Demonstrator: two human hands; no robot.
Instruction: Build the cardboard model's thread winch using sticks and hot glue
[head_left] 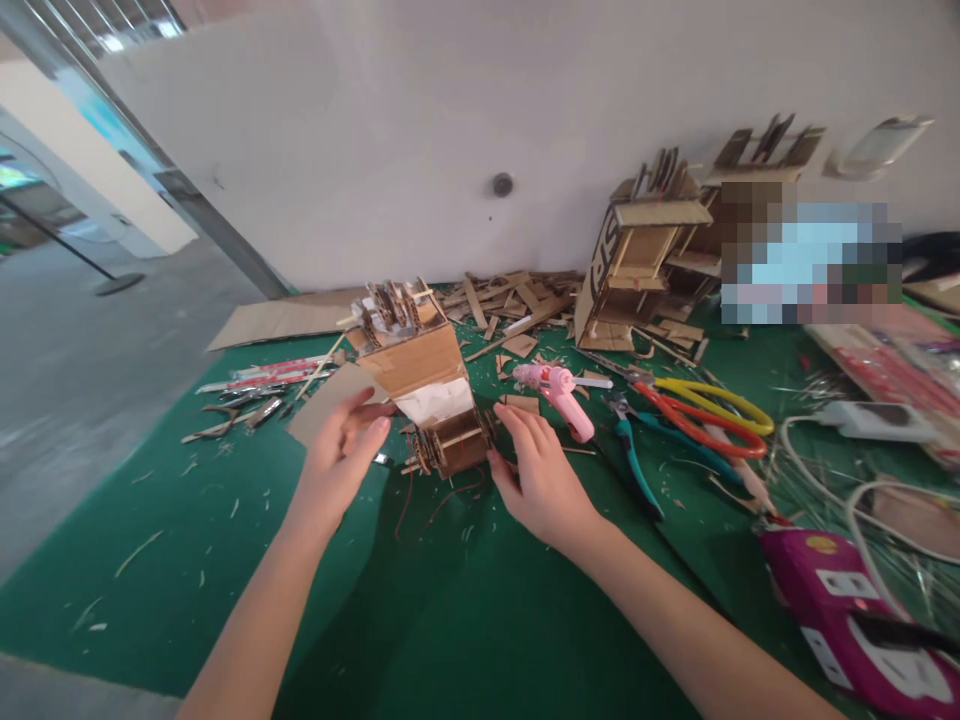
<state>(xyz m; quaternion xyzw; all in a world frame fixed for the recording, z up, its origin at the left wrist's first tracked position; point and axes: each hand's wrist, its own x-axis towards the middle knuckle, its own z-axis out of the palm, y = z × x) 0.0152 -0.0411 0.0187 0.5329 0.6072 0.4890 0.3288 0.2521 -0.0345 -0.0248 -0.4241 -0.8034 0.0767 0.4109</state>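
1. Head view, and centre stage was the small cardboard model [416,355], sitting right between the two hands on the green table [420,620], a white patch across its front and upright cardboard pieces crowding its top!
2. The left hand [337,455] was half open, fingers loosely bent, with nothing gripped in it; its fingertips were right at the model's left edge, though actual contact was impossible to call.
3. Over to the right hand [547,480]: palm turned inward, fingers parted from the thumb, no firm grip, tips right beside the model's lower right corner, touch or gap too close to tell.
4. Just beyond the right hand lay a pink glue gun [562,395], and to its right came teal-handled pliers [630,462] and a cutting tool with yellow and orange handles [651,388].
5. Past both hands, cardboard scraps [525,300] piled up against the wall [390,150], with a lettered cardboard shelf unit [643,250] standing beyond the right hand.
6. Out left of the left hand, wrapped sticks [262,375] lay in a loose bunch!
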